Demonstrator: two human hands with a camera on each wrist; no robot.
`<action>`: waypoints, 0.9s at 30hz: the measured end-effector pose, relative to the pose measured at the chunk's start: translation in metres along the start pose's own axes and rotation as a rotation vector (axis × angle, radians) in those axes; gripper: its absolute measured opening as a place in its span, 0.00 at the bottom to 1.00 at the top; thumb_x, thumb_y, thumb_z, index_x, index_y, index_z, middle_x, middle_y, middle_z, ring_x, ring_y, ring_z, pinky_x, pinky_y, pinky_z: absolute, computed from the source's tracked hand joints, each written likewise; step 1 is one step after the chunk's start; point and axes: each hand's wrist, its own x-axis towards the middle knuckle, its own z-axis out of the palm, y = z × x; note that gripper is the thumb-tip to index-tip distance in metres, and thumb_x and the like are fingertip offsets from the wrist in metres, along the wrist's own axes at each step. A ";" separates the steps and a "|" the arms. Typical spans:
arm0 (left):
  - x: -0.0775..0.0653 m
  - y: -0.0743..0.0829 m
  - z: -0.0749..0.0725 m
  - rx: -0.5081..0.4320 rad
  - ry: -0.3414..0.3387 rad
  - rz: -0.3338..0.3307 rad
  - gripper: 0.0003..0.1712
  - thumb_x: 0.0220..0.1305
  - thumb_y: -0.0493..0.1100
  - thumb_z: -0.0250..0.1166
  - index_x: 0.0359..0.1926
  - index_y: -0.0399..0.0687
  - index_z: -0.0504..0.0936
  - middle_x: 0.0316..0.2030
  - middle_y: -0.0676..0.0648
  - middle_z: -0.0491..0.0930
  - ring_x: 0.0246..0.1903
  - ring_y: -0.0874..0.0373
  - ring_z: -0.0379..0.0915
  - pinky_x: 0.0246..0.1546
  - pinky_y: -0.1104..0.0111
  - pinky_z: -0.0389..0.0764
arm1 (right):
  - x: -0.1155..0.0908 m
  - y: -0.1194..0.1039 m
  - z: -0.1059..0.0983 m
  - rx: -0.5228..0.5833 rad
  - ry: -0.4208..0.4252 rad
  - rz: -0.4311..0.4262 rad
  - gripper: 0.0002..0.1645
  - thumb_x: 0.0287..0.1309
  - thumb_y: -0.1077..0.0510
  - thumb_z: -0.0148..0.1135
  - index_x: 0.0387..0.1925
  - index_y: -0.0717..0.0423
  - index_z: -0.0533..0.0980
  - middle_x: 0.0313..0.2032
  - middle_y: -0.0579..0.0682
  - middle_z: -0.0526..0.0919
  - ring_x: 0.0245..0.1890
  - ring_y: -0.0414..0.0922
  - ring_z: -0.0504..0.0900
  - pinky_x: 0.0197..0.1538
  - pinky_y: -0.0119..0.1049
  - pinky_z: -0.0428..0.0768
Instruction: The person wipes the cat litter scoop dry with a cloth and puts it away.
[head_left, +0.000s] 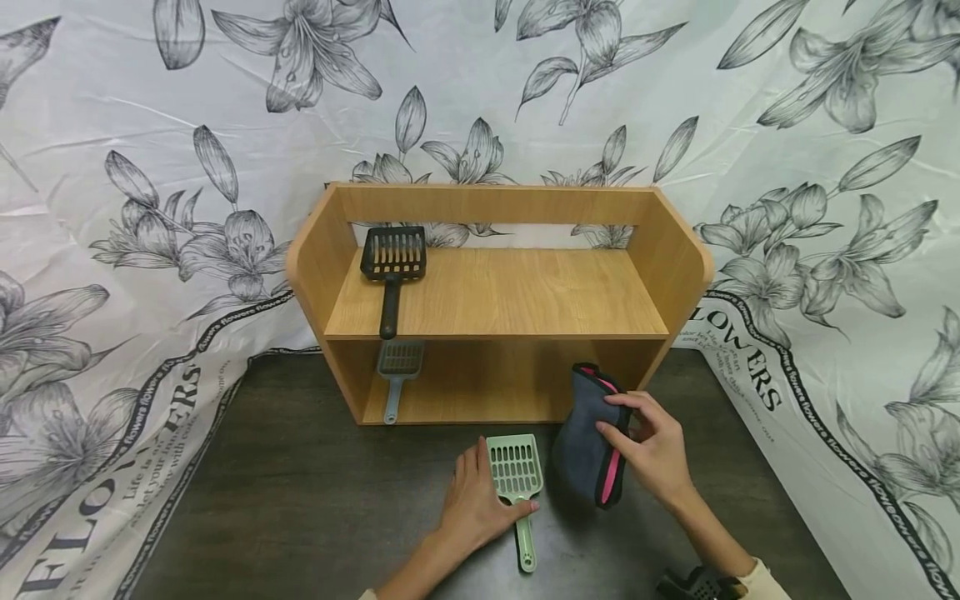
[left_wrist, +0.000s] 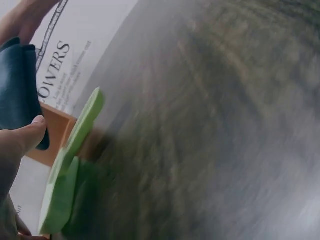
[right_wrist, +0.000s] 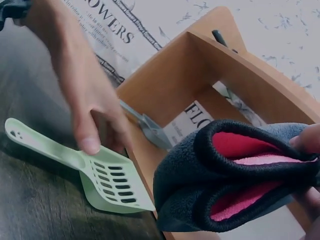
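A green slotted litter scoop (head_left: 514, 467) lies on the dark table before the shelf. My left hand (head_left: 480, 500) is over its left side, fingers along the edge of the head and thumb (right_wrist: 89, 142) above the neck; whether they touch is hard to tell. To the right, my right hand (head_left: 654, 442) pinches a folded dark grey-blue cloth (head_left: 588, 437) with black edging and a pink inside. The cloth hangs above the table at the shelf's front right. In the right wrist view the cloth's folds (right_wrist: 235, 170) show their pink inside.
A two-level wooden shelf (head_left: 495, 337) stands at the back. On its upper level lies a black slotted scoop (head_left: 393, 258), its handle over the front edge. A grey scoop (head_left: 400, 362) is on the lower level at the left. Flower-printed sheeting (head_left: 247, 250) surrounds the table.
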 end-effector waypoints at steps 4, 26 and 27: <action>-0.004 0.003 0.010 0.037 0.028 -0.015 0.79 0.41 0.79 0.79 0.78 0.29 0.58 0.67 0.31 0.70 0.65 0.37 0.68 0.61 0.46 0.76 | -0.001 0.001 -0.001 0.023 0.007 0.070 0.26 0.50 0.81 0.74 0.53 0.69 0.82 0.47 0.51 0.83 0.41 0.35 0.84 0.31 0.25 0.82; -0.006 -0.008 0.015 0.065 0.105 0.062 0.61 0.39 0.60 0.88 0.68 0.31 0.72 0.57 0.36 0.75 0.58 0.42 0.71 0.59 0.48 0.76 | -0.004 0.009 -0.001 -0.015 0.029 0.124 0.25 0.52 0.79 0.75 0.53 0.67 0.82 0.46 0.44 0.84 0.28 0.36 0.73 0.22 0.29 0.69; -0.005 -0.010 0.013 0.065 0.111 0.070 0.59 0.39 0.59 0.88 0.66 0.32 0.73 0.55 0.38 0.76 0.56 0.43 0.71 0.58 0.49 0.76 | -0.004 0.009 -0.001 -0.017 0.029 0.122 0.25 0.52 0.79 0.75 0.53 0.67 0.82 0.46 0.45 0.84 0.27 0.37 0.73 0.22 0.30 0.69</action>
